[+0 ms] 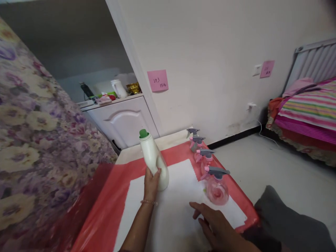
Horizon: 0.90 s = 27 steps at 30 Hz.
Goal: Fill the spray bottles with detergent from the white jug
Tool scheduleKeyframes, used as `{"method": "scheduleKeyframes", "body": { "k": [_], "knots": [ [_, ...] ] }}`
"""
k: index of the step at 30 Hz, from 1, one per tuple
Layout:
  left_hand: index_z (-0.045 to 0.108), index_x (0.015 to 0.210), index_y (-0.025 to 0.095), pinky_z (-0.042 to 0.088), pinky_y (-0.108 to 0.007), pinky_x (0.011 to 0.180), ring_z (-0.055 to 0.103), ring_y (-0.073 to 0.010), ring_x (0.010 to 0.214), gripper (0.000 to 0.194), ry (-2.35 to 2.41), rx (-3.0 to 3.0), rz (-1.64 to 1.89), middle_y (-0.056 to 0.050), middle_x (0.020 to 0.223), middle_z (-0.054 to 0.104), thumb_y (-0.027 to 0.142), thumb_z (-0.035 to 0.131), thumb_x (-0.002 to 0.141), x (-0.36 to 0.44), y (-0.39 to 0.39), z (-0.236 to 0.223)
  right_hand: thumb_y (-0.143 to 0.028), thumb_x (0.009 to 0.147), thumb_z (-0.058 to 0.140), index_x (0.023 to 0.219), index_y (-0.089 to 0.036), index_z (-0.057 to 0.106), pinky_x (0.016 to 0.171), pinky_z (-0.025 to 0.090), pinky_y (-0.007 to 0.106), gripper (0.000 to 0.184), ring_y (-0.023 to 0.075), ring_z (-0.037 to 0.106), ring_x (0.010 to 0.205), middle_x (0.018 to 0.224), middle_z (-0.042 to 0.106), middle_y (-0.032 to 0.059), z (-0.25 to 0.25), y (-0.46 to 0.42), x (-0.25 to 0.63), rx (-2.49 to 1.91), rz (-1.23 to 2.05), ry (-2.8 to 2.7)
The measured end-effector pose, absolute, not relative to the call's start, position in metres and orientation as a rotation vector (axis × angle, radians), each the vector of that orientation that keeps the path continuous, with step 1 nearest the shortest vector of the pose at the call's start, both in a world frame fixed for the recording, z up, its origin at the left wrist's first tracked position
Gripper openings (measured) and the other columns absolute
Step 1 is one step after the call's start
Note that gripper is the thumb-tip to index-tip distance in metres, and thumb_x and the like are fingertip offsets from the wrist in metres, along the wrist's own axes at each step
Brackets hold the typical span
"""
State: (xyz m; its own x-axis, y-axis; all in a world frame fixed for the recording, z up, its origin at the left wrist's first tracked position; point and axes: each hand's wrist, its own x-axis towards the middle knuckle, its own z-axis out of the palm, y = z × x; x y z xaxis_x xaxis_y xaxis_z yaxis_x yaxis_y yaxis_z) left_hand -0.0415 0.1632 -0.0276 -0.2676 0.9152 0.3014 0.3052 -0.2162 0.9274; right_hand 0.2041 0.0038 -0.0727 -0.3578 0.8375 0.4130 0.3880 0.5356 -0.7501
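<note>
My left hand (151,181) is wrapped round the handle of a white detergent bottle (154,154), which leans a little to the left. At the bottle's neck sits something green (143,133), like a cap or spout. Low over the white paper (173,213), my right hand (210,220) is empty, its fingers apart and the index finger stretched out. Nearest to it stands a clear pink spray bottle (217,191) with a grey and pink trigger head.
More spray bottles (206,155) stand in a row behind it along the right edge of the red-covered table (105,189). A floral curtain (39,140) hangs at left. Various items, including a white jug (119,89), sit on a cabinet. A bed (309,112) is at right.
</note>
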Motion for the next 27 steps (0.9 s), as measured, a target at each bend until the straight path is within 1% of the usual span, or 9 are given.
{"method": "scheduleKeyframes", "body": {
  "k": [3,6,9,12,17,21,27],
  "knots": [
    [0.057,0.103,0.018,0.047,-0.030,0.076,0.060,-0.0191,0.083,0.040,1.460,1.460,1.541,-0.001,0.091,0.064,0.042,0.067,0.073,-0.043,0.172,-0.022,-0.008,0.086,0.041,0.136,-0.028,0.040,0.069,0.051,0.027,0.054,0.0135,0.063,0.071,0.105,0.068,0.0027,-0.072,0.005,0.204,-0.990,0.708,-1.968],
    [0.057,0.103,0.017,0.046,-0.027,0.073,0.059,-0.0168,0.080,0.042,1.388,1.474,1.550,0.000,0.089,0.062,0.042,0.069,0.072,-0.051,0.173,-0.007,-0.007,0.085,0.041,0.135,-0.029,0.040,0.068,0.051,0.027,0.055,0.0135,0.063,0.070,0.105,0.068,0.0021,-0.074,0.006,0.205,-0.986,0.711,-1.958],
    [0.057,0.105,0.017,0.045,-0.025,0.074,0.058,-0.0154,0.081,0.041,1.333,1.487,1.558,0.001,0.091,0.062,0.040,0.069,0.074,-0.058,0.161,0.009,-0.007,0.085,0.042,0.136,-0.030,0.039,0.067,0.051,0.027,0.056,0.0134,0.063,0.069,0.105,0.068,0.0018,-0.074,0.005,0.207,-0.978,0.701,-1.943],
    [0.056,0.108,0.019,0.045,-0.024,0.077,0.057,-0.0147,0.085,0.038,1.280,1.485,1.566,0.001,0.095,0.061,0.037,0.069,0.077,-0.061,0.134,0.016,-0.007,0.087,0.041,0.137,-0.032,0.039,0.069,0.051,0.028,0.055,0.0136,0.063,0.072,0.106,0.068,0.0016,-0.073,0.002,0.208,-0.995,0.714,-1.937],
    [0.057,0.105,0.020,0.045,-0.024,0.079,0.057,-0.0150,0.087,0.031,1.269,1.431,1.563,0.001,0.094,0.062,0.035,0.068,0.080,-0.058,0.082,0.006,-0.007,0.088,0.041,0.135,-0.029,0.042,0.074,0.052,0.031,0.052,0.0150,0.065,0.080,0.105,0.068,0.0028,-0.068,-0.002,0.208,-0.983,0.720,-1.937],
    [0.057,0.109,0.021,0.045,-0.027,0.083,0.058,-0.0171,0.092,0.036,1.307,1.409,1.537,-0.001,0.100,0.063,0.037,0.068,0.079,-0.054,0.059,-0.006,-0.008,0.089,0.041,0.134,-0.025,0.045,0.075,0.052,0.031,0.048,0.0155,0.065,0.082,0.103,0.068,0.0047,-0.070,-0.002,0.209,-0.951,0.686,-1.932],
    [0.058,0.107,0.020,0.045,-0.029,0.083,0.059,-0.0195,0.091,0.040,1.390,1.434,1.468,-0.001,0.095,0.063,0.044,0.069,0.077,-0.053,0.053,-0.019,-0.009,0.089,0.041,0.130,-0.021,0.049,0.073,0.054,0.031,0.044,0.0156,0.066,0.080,0.098,0.069,0.0052,-0.079,0.002,0.207,-0.938,0.632,-1.918]
  ]
}}
